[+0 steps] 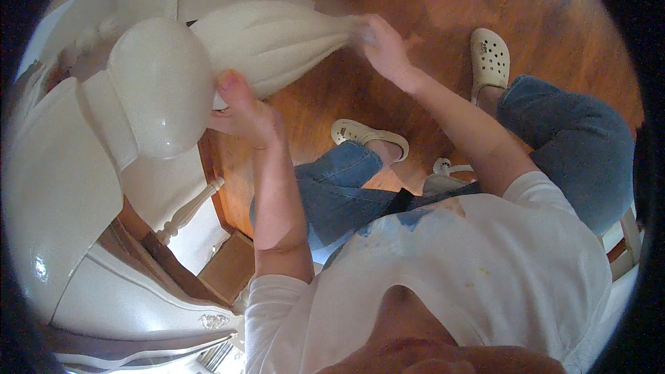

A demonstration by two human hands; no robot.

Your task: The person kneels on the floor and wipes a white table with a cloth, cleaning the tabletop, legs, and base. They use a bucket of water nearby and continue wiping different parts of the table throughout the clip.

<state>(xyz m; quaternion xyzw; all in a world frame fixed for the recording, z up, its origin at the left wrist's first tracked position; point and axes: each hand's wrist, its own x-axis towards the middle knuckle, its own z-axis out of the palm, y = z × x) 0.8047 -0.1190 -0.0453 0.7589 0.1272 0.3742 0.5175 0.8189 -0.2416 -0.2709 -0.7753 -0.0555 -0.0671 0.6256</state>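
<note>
A large cream piece (270, 41) with lengthwise ridges or folds narrows toward the right. My right hand (388, 48) is closed at that narrow end; its fingers are smeared by motion, and a small pale patch shows among them. Nearer to me, my left hand (246, 111) has its thumb raised, with the fingers curled beside a smooth, glossy white rounded form (161, 86). A bit of white shows between thumb and fingers, but what they grip is mostly hidden. The rounded form stands in front of the ridged piece's wide left end.
Glossy white furniture (55, 194) fills the left side, with a carved white panel (138, 298) below it. A turned cream leg (190, 213) slants near a brown box-like piece (228, 270). My cream clogs (490, 59) rest on the reddish-brown wood floor (429, 125).
</note>
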